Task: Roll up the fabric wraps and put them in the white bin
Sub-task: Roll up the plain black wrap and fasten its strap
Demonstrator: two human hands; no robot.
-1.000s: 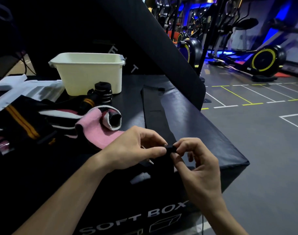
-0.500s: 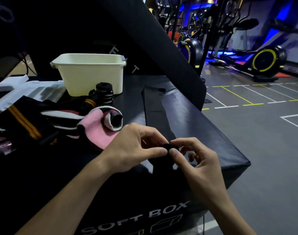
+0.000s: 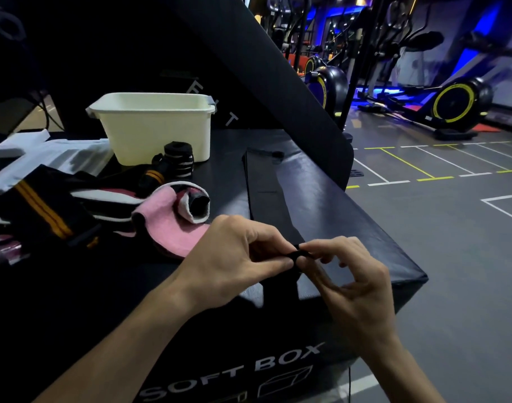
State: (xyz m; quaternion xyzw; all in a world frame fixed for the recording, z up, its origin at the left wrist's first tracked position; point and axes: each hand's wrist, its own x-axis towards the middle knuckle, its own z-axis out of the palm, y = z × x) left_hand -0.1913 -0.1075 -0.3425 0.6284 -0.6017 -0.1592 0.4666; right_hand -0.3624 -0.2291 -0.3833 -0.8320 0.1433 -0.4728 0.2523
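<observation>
While both hands meet at the near edge of the black box (image 3: 321, 199), the left hand (image 3: 234, 257) and the right hand (image 3: 356, 277) pinch the rolled end of a black wrap (image 3: 300, 254) between thumbs and fingertips. Its flat length (image 3: 266, 193) runs away across the box top toward twelve o'clock, long axis front to back, with a tail hanging down over the front face between the wrists. At ten o'clock lies a heap of loose wraps: a pink one (image 3: 170, 216) just beside the left hand, a black one with orange stripes (image 3: 42, 210), and others striped in white. Behind the heap a rolled black-and-white wrap (image 3: 179, 159) stands upright, touching or nearly touching the white bin (image 3: 153, 126), which sits at eleven o'clock. White foam pieces (image 3: 30, 152) lie left of the bin. "SOFT BOX" (image 3: 234, 373) reads in pale letters on the box's front face. A dark slanted pad (image 3: 263, 82) leans behind; exercise bikes (image 3: 458, 103) stand at two o'clock.
</observation>
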